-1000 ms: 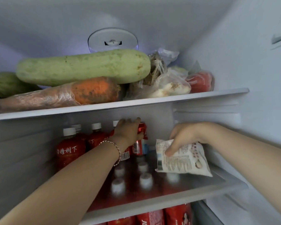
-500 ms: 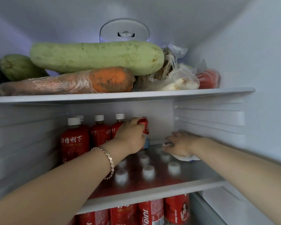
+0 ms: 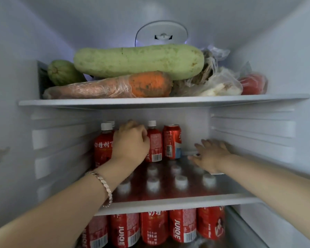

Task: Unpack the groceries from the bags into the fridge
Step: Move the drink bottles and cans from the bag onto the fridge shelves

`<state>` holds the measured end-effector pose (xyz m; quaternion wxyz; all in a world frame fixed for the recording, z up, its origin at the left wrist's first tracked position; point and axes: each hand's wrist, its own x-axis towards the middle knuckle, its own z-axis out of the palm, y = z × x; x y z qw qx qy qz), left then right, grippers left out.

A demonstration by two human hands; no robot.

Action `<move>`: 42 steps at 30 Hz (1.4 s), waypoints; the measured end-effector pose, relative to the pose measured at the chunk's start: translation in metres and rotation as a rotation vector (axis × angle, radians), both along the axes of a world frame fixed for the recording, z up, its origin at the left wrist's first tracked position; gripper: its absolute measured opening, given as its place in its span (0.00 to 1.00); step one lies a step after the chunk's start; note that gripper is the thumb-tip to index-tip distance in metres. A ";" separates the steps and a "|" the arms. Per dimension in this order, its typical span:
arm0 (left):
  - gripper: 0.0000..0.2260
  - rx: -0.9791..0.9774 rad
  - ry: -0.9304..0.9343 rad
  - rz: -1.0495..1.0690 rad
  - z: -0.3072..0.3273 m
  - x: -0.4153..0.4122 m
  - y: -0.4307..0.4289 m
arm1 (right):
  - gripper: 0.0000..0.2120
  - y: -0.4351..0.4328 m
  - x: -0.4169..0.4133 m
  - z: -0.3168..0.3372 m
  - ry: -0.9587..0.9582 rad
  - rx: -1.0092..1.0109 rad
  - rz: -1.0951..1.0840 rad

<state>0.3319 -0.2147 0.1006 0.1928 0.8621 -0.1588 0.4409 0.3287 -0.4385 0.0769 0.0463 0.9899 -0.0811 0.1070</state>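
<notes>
Fingers [image 3: 132, 125] of left hand [image 3: 131, 142] curl among back-edge bottles [image 3: 103, 145], hold unclear; right hand [image 3: 211, 154] lies spread; shelves [image 3: 168, 203] look largely stocked.

Top shelf [image 3: 168, 101] holds a wrapped carrot [image 3: 115, 86] and bagged vegetables [image 3: 220, 85]; middle shelf [image 3: 177, 203], red bottles [image 3: 155, 142] and a can [image 3: 171, 142]

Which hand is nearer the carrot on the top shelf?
Left. The left hand is at the bottles, one shelf below the carrot; the right hand lies flat further right.
</notes>
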 end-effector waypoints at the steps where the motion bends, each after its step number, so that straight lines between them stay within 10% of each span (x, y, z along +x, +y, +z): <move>1: 0.13 -0.013 -0.026 0.106 0.002 -0.003 0.009 | 0.29 0.012 -0.005 0.005 -0.134 0.033 0.074; 8: 0.44 0.037 0.358 0.418 0.000 0.009 0.058 | 0.11 0.107 -0.034 0.009 -0.267 0.317 0.530; 30: 0.26 0.235 0.459 0.429 -0.008 -0.013 0.052 | 0.09 0.109 -0.015 -0.001 -0.087 0.380 0.590; 42: 0.13 0.242 0.792 0.277 -0.016 -0.178 0.090 | 0.07 0.141 -0.133 0.005 -0.034 0.425 0.682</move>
